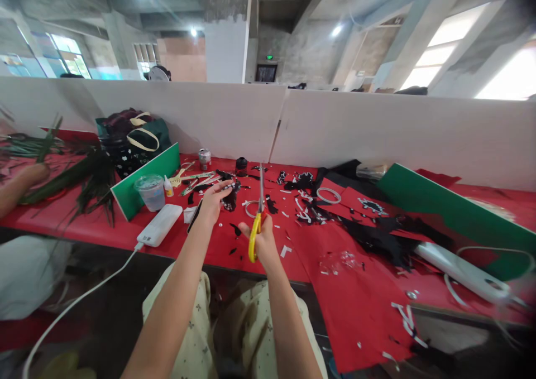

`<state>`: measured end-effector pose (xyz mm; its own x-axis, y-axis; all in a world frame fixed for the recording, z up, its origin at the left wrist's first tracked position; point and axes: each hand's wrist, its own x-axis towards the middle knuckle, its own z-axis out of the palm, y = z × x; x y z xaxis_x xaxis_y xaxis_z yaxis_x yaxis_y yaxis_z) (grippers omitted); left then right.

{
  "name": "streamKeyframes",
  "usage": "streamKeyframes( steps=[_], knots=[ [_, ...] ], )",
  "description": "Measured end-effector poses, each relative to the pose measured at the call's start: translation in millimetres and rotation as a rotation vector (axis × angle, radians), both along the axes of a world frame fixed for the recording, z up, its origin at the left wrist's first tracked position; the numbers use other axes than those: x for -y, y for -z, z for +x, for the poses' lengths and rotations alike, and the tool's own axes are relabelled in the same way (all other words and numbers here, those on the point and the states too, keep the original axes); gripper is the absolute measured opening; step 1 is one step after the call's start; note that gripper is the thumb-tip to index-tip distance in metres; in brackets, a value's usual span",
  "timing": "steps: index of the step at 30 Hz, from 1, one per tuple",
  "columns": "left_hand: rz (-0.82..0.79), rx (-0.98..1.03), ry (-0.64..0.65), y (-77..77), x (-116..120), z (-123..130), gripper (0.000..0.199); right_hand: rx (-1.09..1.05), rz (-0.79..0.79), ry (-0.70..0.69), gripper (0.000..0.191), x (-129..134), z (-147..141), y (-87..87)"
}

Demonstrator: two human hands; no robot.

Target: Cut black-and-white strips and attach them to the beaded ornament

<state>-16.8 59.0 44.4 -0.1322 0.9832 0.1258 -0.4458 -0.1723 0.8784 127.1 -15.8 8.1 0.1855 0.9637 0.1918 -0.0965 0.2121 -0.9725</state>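
Note:
My left hand (213, 201) pinches a small black piece with pale dots along its edge (230, 199), held above the red table. In my right hand (264, 236) is a pair of yellow-handled scissors (254, 234), its blades pointing up and away from me. The blades stand to the right of the black piece, apart from it. Beyond and to the right of the scissors lie black cut-outs with white edging (302, 181) and white scraps. A ring of tape (252, 209) lies just behind the scissors' handles.
At left, a white power bank (159, 225) with a cable lies near a plastic tub (151, 192), a glue bottle (168, 186) and a green divider (144, 183). A can (205, 158) stands behind. Rightward are black fabric (368, 236) and a white device (460, 270). A co-worker's hand (36, 173) handles green leaves.

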Motion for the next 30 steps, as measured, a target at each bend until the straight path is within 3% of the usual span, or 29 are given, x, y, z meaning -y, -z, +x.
streamKeyframes(
  steps=[3,7,14,18,20,23,25,27,29,30],
  knots=[
    [0.006,-0.199,0.049,-1.0,5,4,0.031,-0.117,-0.073,0.041,0.045,-2,9,-5.7],
    [-0.011,-0.442,0.376,-1.4,14,16,0.039,-0.226,-0.059,0.061,0.044,-4,19,-7.6],
    [-0.002,-0.479,0.663,0.8,25,33,0.057,-0.218,-0.092,0.004,0.045,-13,27,-0.6],
    [-0.004,-0.509,0.68,3.9,26,35,0.061,-0.206,-0.102,-0.042,0.042,-16,31,2.5],
    [-0.019,-0.534,0.666,6.9,24,33,0.061,-0.256,-0.11,-0.002,0.043,-17,33,2.9],
    [-0.102,-0.667,0.477,12.3,22,25,0.054,-0.304,-0.13,0.113,0.043,-19,36,1.4],
    [-0.164,-0.817,0.391,15.4,23,20,0.036,-0.329,-0.137,0.179,0.042,-19,40,0.3],
    [-0.188,-0.943,0.533,18.0,29,19,0.017,-0.367,-0.135,0.23,0.043,-19,44,0.8],
    [-0.189,-0.974,0.777,21.3,37,23,0.025,-0.387,-0.137,0.275,0.042,-19,49,3.0],
    [-0.186,-0.949,0.839,23.7,41,27,0.028,-0.379,-0.14,0.291,0.041,-19,52,4.6]
  ],
)
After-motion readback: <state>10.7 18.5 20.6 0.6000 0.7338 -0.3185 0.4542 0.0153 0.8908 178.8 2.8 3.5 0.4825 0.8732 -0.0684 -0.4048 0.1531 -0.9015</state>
